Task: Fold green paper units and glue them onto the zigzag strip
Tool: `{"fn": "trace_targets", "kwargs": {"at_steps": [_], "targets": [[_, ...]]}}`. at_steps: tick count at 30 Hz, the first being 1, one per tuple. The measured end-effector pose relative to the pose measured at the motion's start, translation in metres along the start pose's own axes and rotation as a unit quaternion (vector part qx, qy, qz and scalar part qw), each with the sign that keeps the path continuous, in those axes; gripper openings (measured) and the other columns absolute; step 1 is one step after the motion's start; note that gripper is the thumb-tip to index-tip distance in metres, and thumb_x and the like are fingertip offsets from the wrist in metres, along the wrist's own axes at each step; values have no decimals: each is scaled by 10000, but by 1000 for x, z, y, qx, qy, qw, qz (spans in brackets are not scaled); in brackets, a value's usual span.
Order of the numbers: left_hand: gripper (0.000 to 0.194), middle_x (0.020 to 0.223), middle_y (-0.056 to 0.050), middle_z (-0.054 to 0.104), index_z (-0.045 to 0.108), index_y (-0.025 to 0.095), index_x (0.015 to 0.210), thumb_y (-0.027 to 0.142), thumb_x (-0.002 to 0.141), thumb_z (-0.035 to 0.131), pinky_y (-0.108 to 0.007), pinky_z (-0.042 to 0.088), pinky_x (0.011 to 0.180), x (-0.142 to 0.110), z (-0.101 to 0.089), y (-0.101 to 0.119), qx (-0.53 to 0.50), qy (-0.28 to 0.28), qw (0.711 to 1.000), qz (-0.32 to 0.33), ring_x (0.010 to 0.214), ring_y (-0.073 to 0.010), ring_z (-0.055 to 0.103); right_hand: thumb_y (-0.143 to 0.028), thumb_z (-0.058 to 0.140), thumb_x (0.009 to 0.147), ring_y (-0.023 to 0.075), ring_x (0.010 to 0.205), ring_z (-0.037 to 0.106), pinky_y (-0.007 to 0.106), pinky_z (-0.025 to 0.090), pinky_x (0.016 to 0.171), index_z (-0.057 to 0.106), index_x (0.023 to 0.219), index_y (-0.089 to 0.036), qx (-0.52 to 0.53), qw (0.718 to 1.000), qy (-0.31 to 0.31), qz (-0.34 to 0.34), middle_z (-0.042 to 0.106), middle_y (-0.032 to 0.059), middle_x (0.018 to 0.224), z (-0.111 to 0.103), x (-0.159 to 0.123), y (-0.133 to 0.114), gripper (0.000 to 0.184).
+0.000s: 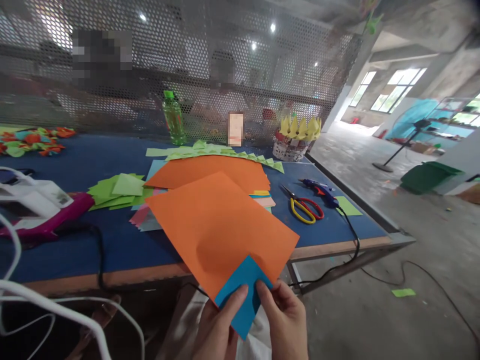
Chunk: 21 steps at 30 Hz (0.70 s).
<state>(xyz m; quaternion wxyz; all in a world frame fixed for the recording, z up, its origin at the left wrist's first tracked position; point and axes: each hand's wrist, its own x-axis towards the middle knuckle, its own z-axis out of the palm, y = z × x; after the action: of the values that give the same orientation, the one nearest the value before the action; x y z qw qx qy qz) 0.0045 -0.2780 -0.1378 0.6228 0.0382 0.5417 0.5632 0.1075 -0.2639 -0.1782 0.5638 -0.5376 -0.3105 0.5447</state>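
Blue paper (245,280), overlapping an orange sheet's (213,215) near corner, is hanging before the table (131,250). Left hand (217,327) is pinching the blue paper, thumb uppermost, fingers mostly hidden; right hand (287,317) is pinching its right edge. Scissors (294,197) and glue gun (318,188) are lying rightward.

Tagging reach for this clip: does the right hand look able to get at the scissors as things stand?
Probably yes: the scissors lie uncovered on the table, right of the orange sheet, though the right hand would likely have to release the blue paper.
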Motion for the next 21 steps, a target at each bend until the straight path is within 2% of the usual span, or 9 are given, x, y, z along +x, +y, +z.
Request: {"fn": "trace_targets", "kwargs": {"at_steps": [3,5,10,15,19,21], "targets": [[458,983,-46,789,585,240,1205,208,785,767,-362,574,958,0,2,0,-65,-6,998,-23,1059,-259,730,-459,826,717,98,566,422,204,362,533,618,639,-179,2,1000,24,-20,521,-41,585,4,-3,-1,357],[465,955,-57,793,582,218,1216,192,788,761,-371,575,957,1,2,-1,-76,-14,997,-16,1052,-272,733,-458,820,725,100,575,415,205,362,539,616,632,-182,-3,999,27,-30,517,-39,589,5,-4,0,356],[519,1017,-47,792,571,249,1249,189,779,781,-389,579,964,1,6,2,-70,9,997,-26,1079,-281,725,-469,793,755,100,562,393,216,333,529,623,657,-178,-29,998,20,-51,503,-39,581,1,-1,6,350],[436,957,-30,794,604,245,1162,166,774,787,-349,564,990,1,10,-1,-24,42,999,4,1163,-266,686,-476,780,765,96,549,388,216,325,524,607,645,-180,-43,997,18,-55,478,-47,570,3,-1,11,364],[351,927,-81,779,657,244,1093,312,774,790,-471,586,957,10,-8,-7,44,15,999,-26,1123,-349,696,-517,774,762,117,573,460,218,385,540,637,684,-188,-39,998,7,-53,555,-23,614,0,-2,4,364],[385,993,-99,768,689,275,1110,290,739,792,-489,569,989,15,-23,-5,65,-7,998,-20,1184,-376,658,-547,739,789,141,623,528,225,436,573,656,745,-198,-67,994,31,-76,609,-5,677,-11,5,-9,362]]}}
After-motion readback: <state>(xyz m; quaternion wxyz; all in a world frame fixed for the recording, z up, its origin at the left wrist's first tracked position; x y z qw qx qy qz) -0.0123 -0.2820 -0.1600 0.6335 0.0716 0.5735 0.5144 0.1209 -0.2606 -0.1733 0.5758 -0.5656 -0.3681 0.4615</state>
